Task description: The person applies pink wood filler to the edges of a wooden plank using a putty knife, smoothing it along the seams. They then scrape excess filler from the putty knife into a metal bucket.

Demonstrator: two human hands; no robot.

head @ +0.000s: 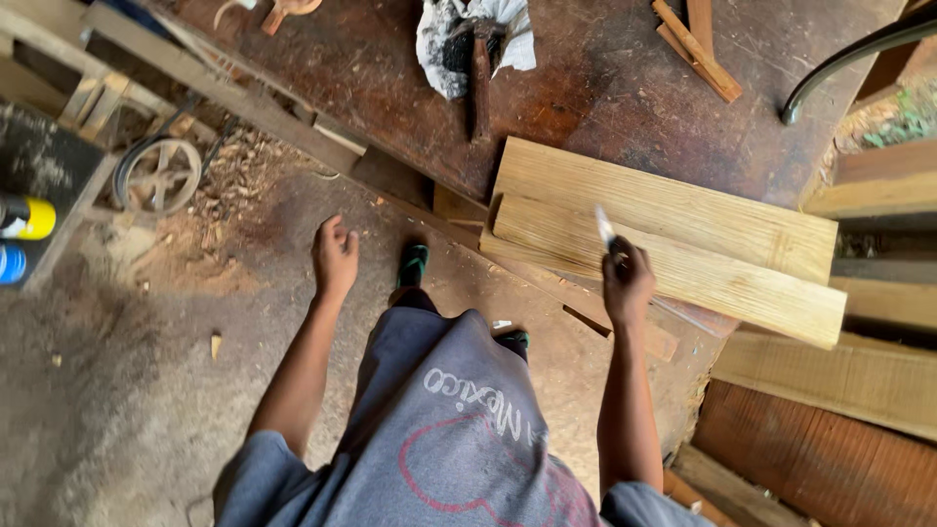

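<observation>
The right hand [627, 281] is closed around a small pale stick-like thing [605, 228], blurred beyond telling, over the upper plank [673, 268] at three o'clock. The left hand [334, 259] hangs empty, fingers loosely curled, above the sawdust floor [146, 390].

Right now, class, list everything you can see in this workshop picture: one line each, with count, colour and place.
planks: two, pale yellow, stacked on the workbench's near edge
workbench: one, dark reddish brown, top centre
hammer: one, dark, lying on a white bag on the workbench
white bag: one, crumpled, top centre
wood strips: a few, light brown, top right of workbench
wheel: one, grey, left on the floor
spray cans: two, yellow cap and blue, far left
left hand: one, empty, open over the floor
right hand: one, holding a small white stick above the planks
</observation>
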